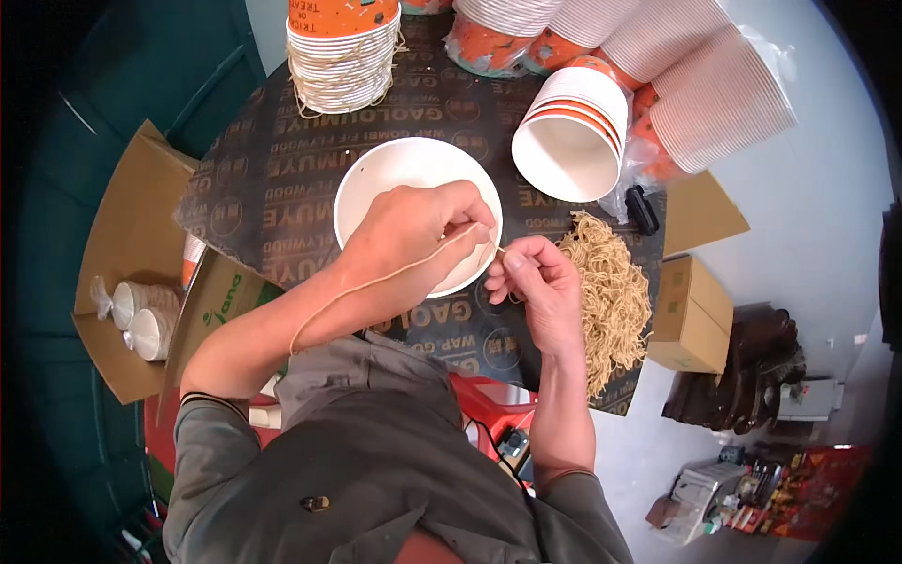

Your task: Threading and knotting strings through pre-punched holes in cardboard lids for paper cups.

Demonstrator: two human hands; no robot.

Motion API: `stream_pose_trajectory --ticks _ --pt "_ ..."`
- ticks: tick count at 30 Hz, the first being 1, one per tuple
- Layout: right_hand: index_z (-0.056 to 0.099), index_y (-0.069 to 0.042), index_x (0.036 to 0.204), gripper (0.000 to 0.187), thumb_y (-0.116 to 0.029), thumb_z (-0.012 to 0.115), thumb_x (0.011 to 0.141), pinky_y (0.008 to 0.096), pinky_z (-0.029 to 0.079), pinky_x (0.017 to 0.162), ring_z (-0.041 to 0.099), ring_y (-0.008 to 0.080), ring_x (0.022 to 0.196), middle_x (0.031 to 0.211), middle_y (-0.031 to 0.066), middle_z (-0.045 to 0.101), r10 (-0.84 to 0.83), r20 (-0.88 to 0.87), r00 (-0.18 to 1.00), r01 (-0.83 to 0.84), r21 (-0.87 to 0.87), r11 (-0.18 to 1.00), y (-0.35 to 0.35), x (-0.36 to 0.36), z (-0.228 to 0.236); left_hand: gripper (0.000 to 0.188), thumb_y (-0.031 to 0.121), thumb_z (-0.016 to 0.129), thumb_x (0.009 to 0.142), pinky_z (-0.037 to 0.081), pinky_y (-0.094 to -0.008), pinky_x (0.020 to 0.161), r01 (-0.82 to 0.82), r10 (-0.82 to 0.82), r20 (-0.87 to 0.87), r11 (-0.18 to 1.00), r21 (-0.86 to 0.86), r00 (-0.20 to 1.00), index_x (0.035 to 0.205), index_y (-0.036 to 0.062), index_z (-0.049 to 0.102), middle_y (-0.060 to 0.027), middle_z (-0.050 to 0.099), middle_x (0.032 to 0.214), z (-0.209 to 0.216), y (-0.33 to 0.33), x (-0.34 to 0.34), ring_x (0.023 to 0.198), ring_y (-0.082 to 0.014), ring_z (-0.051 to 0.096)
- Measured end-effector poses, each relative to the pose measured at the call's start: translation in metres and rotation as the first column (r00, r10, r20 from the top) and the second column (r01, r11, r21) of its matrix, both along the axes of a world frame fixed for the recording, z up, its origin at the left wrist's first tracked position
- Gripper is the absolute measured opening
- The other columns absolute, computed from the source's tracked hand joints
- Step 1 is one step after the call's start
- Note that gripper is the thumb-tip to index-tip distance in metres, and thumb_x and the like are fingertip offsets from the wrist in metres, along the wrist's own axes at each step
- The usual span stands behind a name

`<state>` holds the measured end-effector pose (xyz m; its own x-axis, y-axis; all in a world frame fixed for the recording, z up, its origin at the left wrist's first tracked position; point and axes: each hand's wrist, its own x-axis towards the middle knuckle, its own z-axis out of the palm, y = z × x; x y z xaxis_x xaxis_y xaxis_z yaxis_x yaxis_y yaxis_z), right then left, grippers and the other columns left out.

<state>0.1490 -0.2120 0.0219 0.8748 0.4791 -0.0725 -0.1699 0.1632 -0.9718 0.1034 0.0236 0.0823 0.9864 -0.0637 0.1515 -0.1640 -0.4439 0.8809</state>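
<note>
1. The dark, printed, flat surface [249, 211] offered its widest bare room to the left of the round white container [366, 183]; a narrower bare strip ran between that container and the person's body.
2. On the right, a loose heap of tan cords [611, 301] lay along the surface's edge, leaving little room there. Stacked containers crowded the far right, and a small black object [642, 210] lay near the heap's far end.
3. The left hand [423, 226] was over the white container, its fingers curled and gripping a thin tan cord [411, 266], which trailed back along the left forearm.
4. The right hand [537, 277] was just beside the container's right rim, between it and the heap, thumb and forefinger pinching cord near the left fingertips.
5. Counted: one container stood mouth up under the hands; one upright orange-and-white stack [343, 66], hung with cords, stood at the far left; one nested white-and-orange stack [568, 150] lay tipped, mouth toward the person. Several more stacks lay behind it, overlapping too much to count. Two plastic-wrapped white bundles [150, 332] sat in the brown cardboard box [132, 235] at left.
</note>
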Motion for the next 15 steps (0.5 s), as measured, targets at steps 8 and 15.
stream_pose_trajectory --ticks 8,15 --pt "0.073 0.0 0.112 0.012 -0.013 0.072 0.112 0.0282 0.064 0.076 0.076 0.0126 0.085 0.099 0.0073 0.081 0.006 0.006 1.0 -0.006 0.002 1.0 0.001 -0.013 -0.003 0.016 0.014 0.065 0.112 0.061 -0.0343 0.086 0.033 -0.034 -0.052 0.999 -0.028 0.998 0.115 -0.002 0.064 -0.0143 0.081 0.103 -0.002 0.009 -0.002 0.094 -0.0194 0.078" --pt "0.071 0.0 0.112 0.01 -0.01 0.068 0.113 0.0303 0.065 0.077 0.076 0.0145 0.083 0.096 0.0091 0.079 0.005 0.117 0.993 0.004 -0.074 0.997 0.006 -0.018 0.0 0.021 0.022 0.052 0.12 0.062 -0.0346 0.088 0.107 -0.145 -0.162 0.969 -0.224 0.976 0.121 0.0013 0.055 -0.0174 0.08 0.11 -0.005 0.015 -0.004 0.099 -0.0199 0.077"
